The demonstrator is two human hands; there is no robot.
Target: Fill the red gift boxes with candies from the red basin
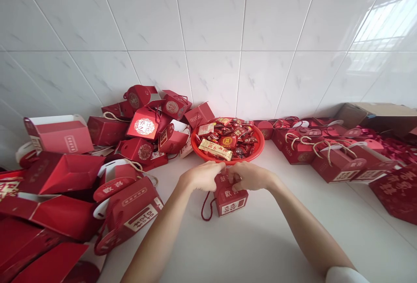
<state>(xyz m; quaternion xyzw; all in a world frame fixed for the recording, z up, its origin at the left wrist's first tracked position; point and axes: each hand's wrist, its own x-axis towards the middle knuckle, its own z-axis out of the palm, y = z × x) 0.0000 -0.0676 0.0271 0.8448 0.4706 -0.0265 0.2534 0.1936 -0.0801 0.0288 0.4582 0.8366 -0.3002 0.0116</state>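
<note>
A small red gift box with a pale printed label stands on the white tabletop right in front of me. Its dark red cord handle hangs loose down the left side. My left hand grips the box's upper left edge with bent fingers. On the other side, my right hand has its fingers curled on the top flap. The fingertips partly hide the top, so how far the flaps are closed does not show. Just behind the box sits a red plastic basin filled with wrapped sweets.
A heap of red gift boxes, many gaping, covers the left side. Rows of handled red boxes stand at the right, with a brown cardboard carton behind them. A tiled wall closes off the back.
</note>
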